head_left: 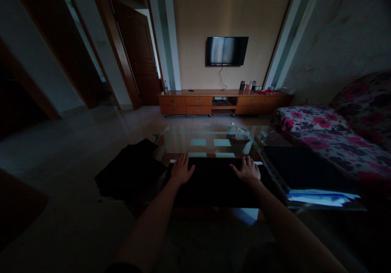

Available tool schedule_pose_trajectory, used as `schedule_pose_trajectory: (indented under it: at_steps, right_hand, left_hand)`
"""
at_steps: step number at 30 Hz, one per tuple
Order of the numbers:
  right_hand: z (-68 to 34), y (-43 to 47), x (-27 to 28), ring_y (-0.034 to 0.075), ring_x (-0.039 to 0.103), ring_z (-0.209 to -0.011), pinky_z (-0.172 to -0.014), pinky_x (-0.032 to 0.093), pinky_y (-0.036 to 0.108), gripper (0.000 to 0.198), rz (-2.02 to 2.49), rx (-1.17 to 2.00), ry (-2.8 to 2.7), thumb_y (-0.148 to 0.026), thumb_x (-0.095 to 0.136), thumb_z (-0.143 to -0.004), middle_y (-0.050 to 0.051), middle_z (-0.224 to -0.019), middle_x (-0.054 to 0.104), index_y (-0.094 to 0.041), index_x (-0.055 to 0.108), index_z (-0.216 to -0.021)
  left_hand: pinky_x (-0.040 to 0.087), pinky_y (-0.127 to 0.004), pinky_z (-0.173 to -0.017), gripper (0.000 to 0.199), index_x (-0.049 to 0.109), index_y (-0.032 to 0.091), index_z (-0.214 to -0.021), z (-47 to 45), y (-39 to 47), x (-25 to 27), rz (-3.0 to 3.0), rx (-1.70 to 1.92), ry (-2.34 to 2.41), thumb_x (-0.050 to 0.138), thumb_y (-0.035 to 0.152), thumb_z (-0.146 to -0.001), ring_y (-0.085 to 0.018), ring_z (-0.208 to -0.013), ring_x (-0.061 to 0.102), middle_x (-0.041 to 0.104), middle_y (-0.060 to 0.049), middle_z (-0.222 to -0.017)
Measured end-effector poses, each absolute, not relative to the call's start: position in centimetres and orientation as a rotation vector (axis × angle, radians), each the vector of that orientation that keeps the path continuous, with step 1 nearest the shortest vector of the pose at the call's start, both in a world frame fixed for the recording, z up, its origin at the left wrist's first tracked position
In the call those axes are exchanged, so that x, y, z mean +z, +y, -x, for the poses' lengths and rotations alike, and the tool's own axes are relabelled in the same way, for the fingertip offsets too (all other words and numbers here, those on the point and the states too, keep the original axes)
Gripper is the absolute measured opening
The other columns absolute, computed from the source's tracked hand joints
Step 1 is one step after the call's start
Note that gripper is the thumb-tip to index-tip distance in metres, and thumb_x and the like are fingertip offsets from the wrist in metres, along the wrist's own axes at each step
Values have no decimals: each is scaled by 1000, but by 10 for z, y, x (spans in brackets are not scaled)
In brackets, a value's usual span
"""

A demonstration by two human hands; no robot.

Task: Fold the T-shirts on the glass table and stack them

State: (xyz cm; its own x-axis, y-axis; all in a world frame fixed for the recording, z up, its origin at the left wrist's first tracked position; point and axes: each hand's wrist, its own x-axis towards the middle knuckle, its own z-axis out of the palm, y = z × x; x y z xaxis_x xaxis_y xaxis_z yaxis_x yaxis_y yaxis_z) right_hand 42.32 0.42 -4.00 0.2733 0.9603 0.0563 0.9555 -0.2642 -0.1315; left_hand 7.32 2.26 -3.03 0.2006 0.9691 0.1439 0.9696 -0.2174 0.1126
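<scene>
A black piece, apparently folded cloth (214,185), lies flat on the glass coffee table (180,136) in front of me. On its far left corner rests my left hand (182,170), fingers stretched out and thumb apart. My right hand (248,170) lies the same way on the far right corner, palm down. Small white edges show beside both hands, from under the black piece. To the left sits a rumpled black heap (131,169), seemingly cloth. At the right is a neat black stack (305,169) with white and blue layers (320,197) at its near edge.
A flower-patterned sofa (320,122) stands at the right. Beyond the table, a low wooden cabinet (198,101) carries bottles (247,85) under a wall television (226,51). A white-blue item (247,215) shows below the near table edge. The room is dim.
</scene>
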Motion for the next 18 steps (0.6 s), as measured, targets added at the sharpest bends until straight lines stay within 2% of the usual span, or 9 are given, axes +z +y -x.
schedule_pose_trajectory:
  at_steps: [3,9,14,18]
  right_hand:
    - [-427,5,-41,32,14,-155,-123,11,48,109,2401,78,-1844,-85,21,-87,19,-168,17,-6,26,-161]
    - [-410,5,-34,32,5,-157,-123,0,53,97,2383,-80,-1903,-77,25,-93,17,-170,12,-10,26,-162]
    - [-391,4,-32,23,6,-158,-126,5,44,82,2120,101,-2198,-68,18,-99,5,-171,12,-19,18,-165]
    - [-377,3,-34,25,8,-157,-125,2,49,83,2165,117,-2198,-68,21,-99,8,-170,15,-17,19,-164]
  left_hand:
    - [22,-45,-123,75,30,16,-159,-70,26,-32,2462,-248,-2013,34,60,-98,-28,-155,22,25,-13,-167]
    - [10,-48,-126,70,36,14,-157,-92,18,-26,2447,-274,-1888,37,51,-98,-29,-155,23,31,-14,-165]
    - [18,-44,-126,69,28,22,-161,-118,12,-26,2681,-288,-1704,36,52,-99,-24,-154,26,29,-7,-167]
    - [19,-46,-125,70,30,23,-160,-126,14,-30,2652,-297,-1771,37,55,-98,-25,-153,29,34,-8,-165]
